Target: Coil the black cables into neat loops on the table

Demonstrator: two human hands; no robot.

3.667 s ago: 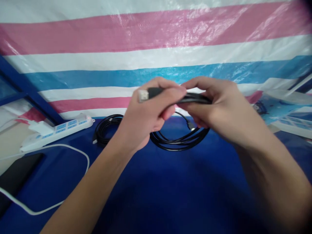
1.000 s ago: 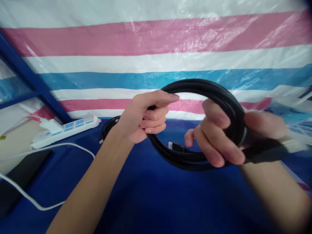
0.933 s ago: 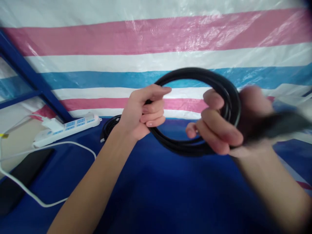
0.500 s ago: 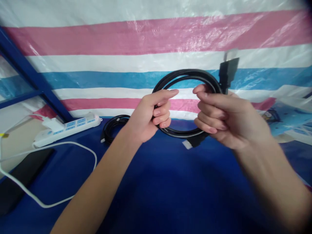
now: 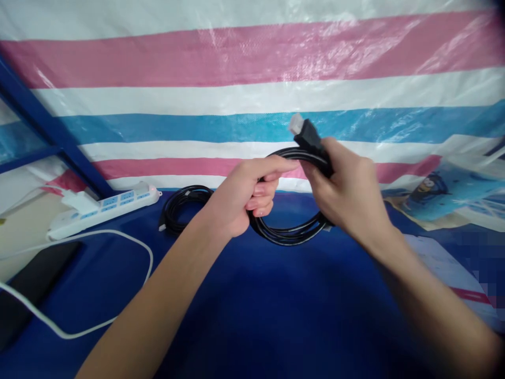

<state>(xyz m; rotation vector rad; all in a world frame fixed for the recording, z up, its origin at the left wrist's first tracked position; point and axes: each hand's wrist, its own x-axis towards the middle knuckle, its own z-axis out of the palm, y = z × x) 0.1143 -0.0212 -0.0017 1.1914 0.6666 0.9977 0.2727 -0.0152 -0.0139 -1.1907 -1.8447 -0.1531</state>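
A coiled black cable (image 5: 290,237) hangs in the air over the blue table, held from both sides. My left hand (image 5: 252,195) is closed around the coil's left side, its thumb stretched along the top towards the right. Fingers of my right hand (image 5: 347,184) grip the upper right of the loop, with the back of the hand facing me. A black plug (image 5: 308,137) with a clear cap on its tip sticks up and to the left above that hand. The cable's other end is mostly hidden behind my right hand.
A second coiled black cable (image 5: 169,213) lies on the blue table (image 5: 252,310), behind my left forearm. Further left are a white power strip (image 5: 106,208), a white cord (image 5: 148,250) and a dark flat object (image 5: 35,284). At right sit a blue patterned bag (image 5: 445,192) and a printed sheet (image 5: 442,263).
My right hand has turned over and moved left along the coil. The plug has swung from upright at the right to leaning left. The coil's top has dropped. My left hand stays nearly in place.
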